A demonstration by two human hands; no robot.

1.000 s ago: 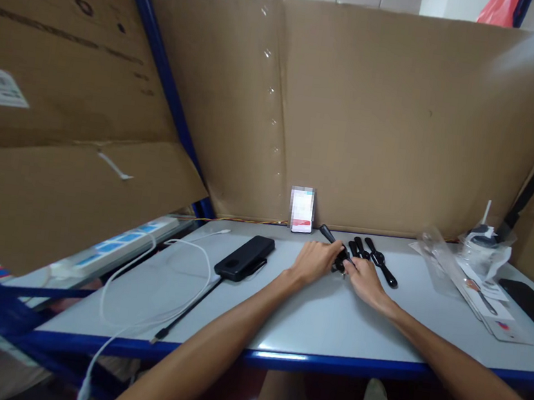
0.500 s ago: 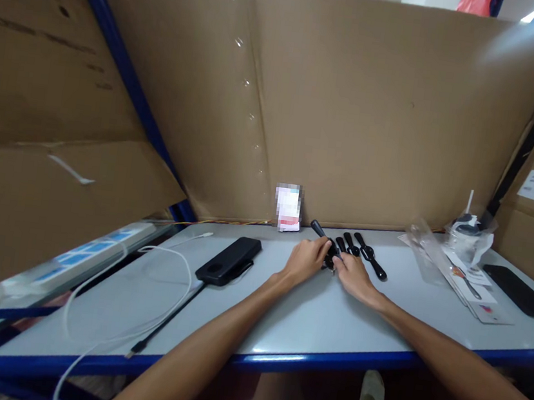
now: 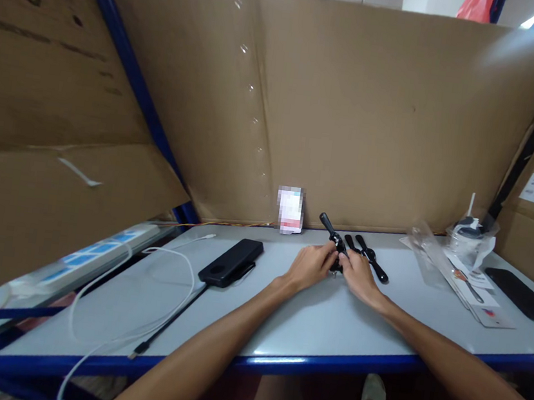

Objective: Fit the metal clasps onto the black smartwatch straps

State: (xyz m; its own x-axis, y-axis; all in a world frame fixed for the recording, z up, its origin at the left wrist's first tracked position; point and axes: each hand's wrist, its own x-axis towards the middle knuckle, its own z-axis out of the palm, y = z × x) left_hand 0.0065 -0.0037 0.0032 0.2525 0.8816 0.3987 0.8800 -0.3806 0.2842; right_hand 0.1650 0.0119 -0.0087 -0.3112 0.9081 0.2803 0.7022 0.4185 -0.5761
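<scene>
My left hand (image 3: pixel 310 265) and my right hand (image 3: pixel 359 275) meet over a black smartwatch (image 3: pixel 333 234) near the back of the grey table (image 3: pixel 292 313). Both hands pinch it, and its strap end sticks up and back, off the table. Two more black smartwatches (image 3: pixel 369 257) lie flat just right of my right hand.
A black power bank (image 3: pixel 231 262) with black and white cables lies to the left. A small white card (image 3: pixel 289 210) leans on the cardboard wall (image 3: pixel 354 120). At the right are a plastic bag with leaflets (image 3: pixel 453 271), a wrapped cup (image 3: pixel 469 236) and a black phone (image 3: pixel 523 294).
The watch in my hands has been lifted, its strap now tilting up off the table. The view has shifted slightly.
</scene>
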